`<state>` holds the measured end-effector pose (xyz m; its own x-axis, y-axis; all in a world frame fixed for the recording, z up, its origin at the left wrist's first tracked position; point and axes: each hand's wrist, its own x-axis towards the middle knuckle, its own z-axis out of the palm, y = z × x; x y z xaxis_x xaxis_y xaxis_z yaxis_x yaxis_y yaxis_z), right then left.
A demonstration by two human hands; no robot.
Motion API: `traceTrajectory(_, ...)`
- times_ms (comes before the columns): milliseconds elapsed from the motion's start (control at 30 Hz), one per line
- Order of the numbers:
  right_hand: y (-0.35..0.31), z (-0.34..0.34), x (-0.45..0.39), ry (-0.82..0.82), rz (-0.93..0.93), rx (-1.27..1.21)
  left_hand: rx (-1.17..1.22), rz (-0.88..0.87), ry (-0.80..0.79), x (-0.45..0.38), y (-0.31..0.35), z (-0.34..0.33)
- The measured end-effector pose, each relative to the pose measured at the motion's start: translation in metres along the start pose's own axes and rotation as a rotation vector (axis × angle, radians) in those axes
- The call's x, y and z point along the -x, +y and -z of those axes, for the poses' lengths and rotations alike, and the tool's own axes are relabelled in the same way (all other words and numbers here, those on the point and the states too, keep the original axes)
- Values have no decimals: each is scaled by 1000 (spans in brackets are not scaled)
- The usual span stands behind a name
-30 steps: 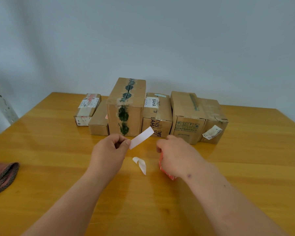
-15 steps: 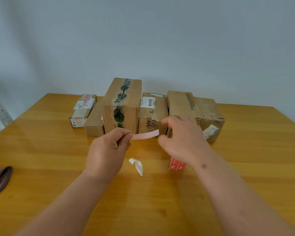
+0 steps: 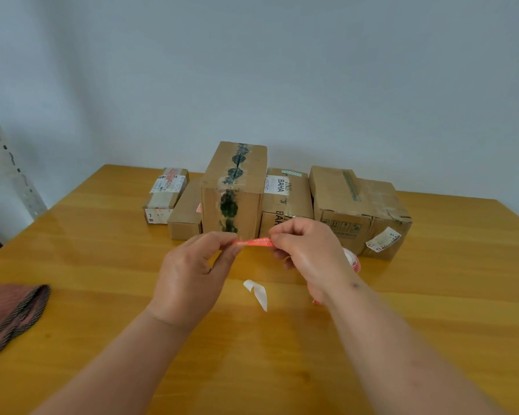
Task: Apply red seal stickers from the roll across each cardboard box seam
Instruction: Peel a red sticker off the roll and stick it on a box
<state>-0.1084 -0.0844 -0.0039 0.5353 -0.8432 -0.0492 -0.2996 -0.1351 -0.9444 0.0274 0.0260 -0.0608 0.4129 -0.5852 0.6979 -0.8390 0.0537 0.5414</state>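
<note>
1. Both the left hand (image 3: pixel 192 274) and right hand (image 3: pixel 307 253) pinch the ends of one red seal sticker (image 3: pixel 253 242), its long axis running left-right.
2. It hangs just before the tall green-taped box (image 3: pixel 234 190), whose seam runs front-to-back, crosswise to it.
3. The sticker roll (image 3: pixel 353 260) lies right of that box, behind the right hand.

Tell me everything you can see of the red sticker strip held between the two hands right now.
The red sticker strip is a short, narrow band, red with fine pale print too small to read; it looks like thin paper or film. It lies roughly level, stretched between the hands above the table, in front of the tall box with dark green tape. The left hand pinches its left end, the right hand its right end. Only the middle shows. Whether backing is still attached cannot be told.
</note>
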Motion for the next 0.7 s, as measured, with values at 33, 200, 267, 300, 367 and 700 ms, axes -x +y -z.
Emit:
traceTrajectory(33, 0, -4, -2, 39, 12, 26, 10, 20, -28, 2, -2, 4)
traceTrajectory(200, 1, -21, -7, 89, 140, 213, 109, 409, 35, 0, -23, 26)
traceTrajectory(267, 1, -30, -9, 23, 171, 298, 73, 609, 125, -9, -42, 32)
traceTrajectory(300, 1, -36, -9, -12, 189, 334, 30, 677, 141, -15, -53, 34)
traceTrajectory(367, 2, -49, -12, -65, 229, 386, -41, 744, 118, -26, -75, 37)
traceTrajectory(700, 0, -97, -39, -229, 329, 424, -215, 724, -151, -90, -139, 22)
